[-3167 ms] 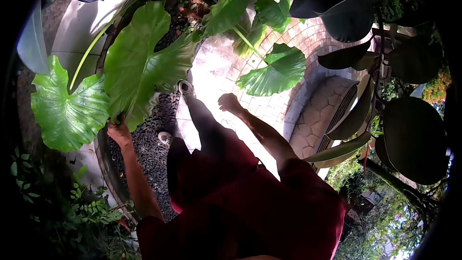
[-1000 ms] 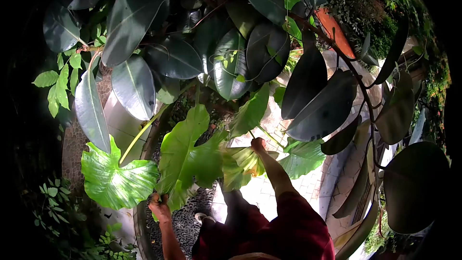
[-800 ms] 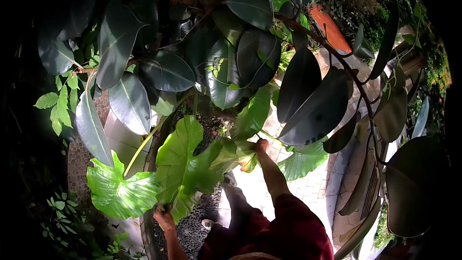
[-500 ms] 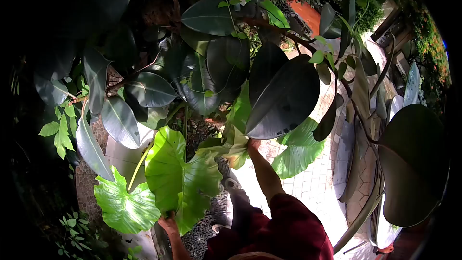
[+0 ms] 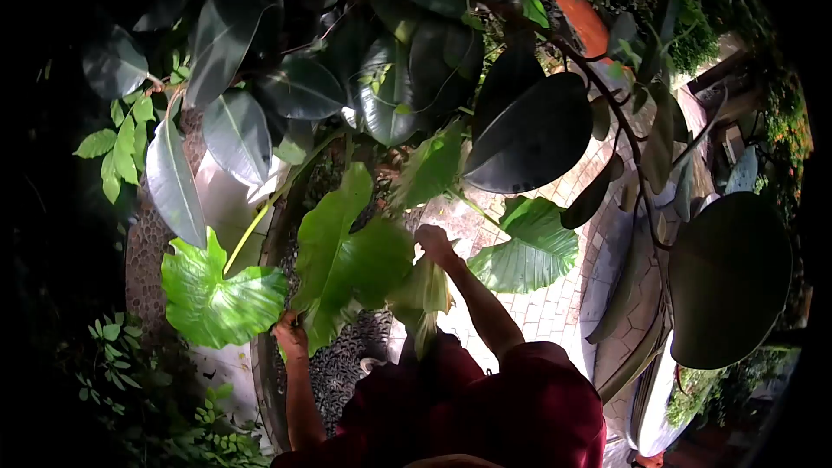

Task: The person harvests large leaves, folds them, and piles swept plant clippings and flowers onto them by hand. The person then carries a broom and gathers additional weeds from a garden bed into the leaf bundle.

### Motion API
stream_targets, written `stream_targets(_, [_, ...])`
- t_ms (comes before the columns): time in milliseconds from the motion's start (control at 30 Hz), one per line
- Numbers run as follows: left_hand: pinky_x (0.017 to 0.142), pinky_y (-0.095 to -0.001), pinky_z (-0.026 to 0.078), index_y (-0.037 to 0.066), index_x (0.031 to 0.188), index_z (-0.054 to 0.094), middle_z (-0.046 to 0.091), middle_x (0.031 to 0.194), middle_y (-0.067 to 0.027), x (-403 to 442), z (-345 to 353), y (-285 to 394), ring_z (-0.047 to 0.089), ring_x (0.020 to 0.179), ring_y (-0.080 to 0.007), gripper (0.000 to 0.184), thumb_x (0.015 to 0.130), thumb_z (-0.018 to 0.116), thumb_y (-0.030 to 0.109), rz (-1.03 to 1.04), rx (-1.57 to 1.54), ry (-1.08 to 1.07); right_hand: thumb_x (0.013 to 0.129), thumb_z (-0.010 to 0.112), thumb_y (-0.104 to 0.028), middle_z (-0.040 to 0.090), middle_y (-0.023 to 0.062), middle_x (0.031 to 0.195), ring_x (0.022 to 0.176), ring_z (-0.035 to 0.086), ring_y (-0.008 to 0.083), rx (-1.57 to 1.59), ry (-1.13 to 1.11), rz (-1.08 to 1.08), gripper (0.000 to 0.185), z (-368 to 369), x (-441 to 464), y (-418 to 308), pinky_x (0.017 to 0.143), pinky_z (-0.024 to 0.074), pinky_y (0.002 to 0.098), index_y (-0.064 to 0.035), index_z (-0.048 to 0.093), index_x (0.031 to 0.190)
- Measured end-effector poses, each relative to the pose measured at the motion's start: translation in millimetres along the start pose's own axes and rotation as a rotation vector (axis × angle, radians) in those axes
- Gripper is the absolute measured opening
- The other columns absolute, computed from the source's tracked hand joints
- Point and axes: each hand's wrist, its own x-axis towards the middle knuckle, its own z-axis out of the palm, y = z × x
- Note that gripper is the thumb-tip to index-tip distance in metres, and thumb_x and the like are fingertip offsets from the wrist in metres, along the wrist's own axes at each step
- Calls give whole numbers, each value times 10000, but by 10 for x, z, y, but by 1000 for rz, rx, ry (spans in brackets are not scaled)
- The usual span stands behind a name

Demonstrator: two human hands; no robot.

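Observation:
My left hand (image 5: pixel 290 334) is closed at the lower left edge of a large green leaf (image 5: pixel 347 256); a small dark shape shows at its fingertips, too unclear to name. Further right, my right hand (image 5: pixel 435 244) is closed at the top of a limp, yellowish leaf (image 5: pixel 421 295), which hangs down below it. The large leaf lies between my two hands. Left of my left hand is a bright, wide leaf (image 5: pixel 224 293) on a yellow-green stalk. Another green leaf (image 5: pixel 529 251) spreads to the right of my right hand.
Dark, glossy leaves (image 5: pixel 529 143) hang across the top and right on a curved branch (image 5: pixel 628 126). Below are sunlit paving (image 5: pixel 555 316), a dark pebbled strip (image 5: pixel 347 373) and a curved kerb (image 5: pixel 270 381). Small-leaved plants (image 5: pixel 113 351) grow at the lower left.
The view has shifted. My right hand has come out from behind a dark leaf and moved left, and the yellowish leaf now hangs lower. My left hand stays by the large leaf's edge.

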Motion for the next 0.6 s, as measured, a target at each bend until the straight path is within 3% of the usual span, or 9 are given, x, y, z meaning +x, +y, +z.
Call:
stream_targets(33, [658, -392, 474, -5, 843, 667, 652, 781, -148, -26, -15, 35, 571, 713, -262, 125, 737, 602, 0, 61, 57, -41, 816, 626, -123, 602, 91, 700, 639, 597, 180, -559, -46, -492, 100, -164, 169, 305, 590, 476, 349, -30, 634, 781])
stream_targets(100, [694, -416, 481, 6, 849, 666, 646, 826, -160, -92, -15, 108, 588, 765, -320, 147, 737, 571, 16, 165, 114, -137, 823, 669, -185, 613, 100, 658, 619, 572, 158, -211, 48, 41, 153, -239, 223, -768, 555, 451, 340, -33, 655, 825])
stream_targets(133, [711, -428, 485, 12, 852, 665, 644, 848, -166, -146, 5, 100, 597, 791, -349, 159, 737, 556, 24, 199, 117, -184, 807, 672, -179, 609, 101, 638, 589, 574, 190, -307, 17, 80, 147, -284, 417, -670, 569, 457, 357, -35, 673, 840])
stream_targets(200, [708, -444, 477, 34, 859, 652, 625, 855, -159, -204, 128, -18, 587, 794, -372, 178, 726, 534, 45, 258, 92, -261, 787, 655, -165, 680, 143, 759, 703, 663, 260, -397, 3, 78, 192, -331, 915, -53, 651, 506, 373, -30, 699, 917])
stream_targets(267, [706, -436, 469, 45, 887, 638, 611, 852, -144, -310, 226, -97, 570, 796, -353, 209, 707, 532, 49, 318, 63, -348, 822, 620, -184, 699, 149, 821, 810, 673, 269, -537, -75, -126, 200, -227, 1447, 783, 758, 511, 374, -25, 717, 896])
stream_targets(333, [728, -438, 469, 34, 914, 641, 615, 871, -153, -443, 314, -75, 576, 804, -356, 220, 743, 536, 122, 301, 50, -369, 890, 544, -213, 688, 140, 1002, 913, 642, 250, -189, -421, 113, 288, -16, 2008, 2214, 828, 498, 374, -8, 682, 1038])
stream_targets(367, [749, -440, 469, 22, 940, 644, 619, 890, -163, -483, 397, -54, 581, 812, -359, 259, 778, 540, 195, 317, 43, -389, 892, 541, -213, 684, 140, 1010, 917, 639, 249, -346, -423, 69, 291, 167, 1973, 1865, 831, 497, 374, -7, 677, 1045])
stream_targets(433, [750, -441, 474, 18, 948, 644, 621, 894, -164, -598, 541, -26, 582, 818, -361, 252, 771, 541, 165, 265, -1, -377, 896, 536, -214, 677, 140, 1025, 926, 634, 248, -595, -395, -23, 297, 537, 1758, 1391, 835, 495, 374, -5, 668, 1059])
stream_targets(600, [754, -420, 490, 24, 964, 654, 632, 902, -140, -633, 693, 255, 592, 841, -339, 249, 734, 584, 89, 151, -159, -312, 905, 522, -217, 660, 139, 1064, 947, 622, 246, -691, -441, -140, 314, 1007, 1329, 1251, 846, 490, 374, 1, 645, 1094])
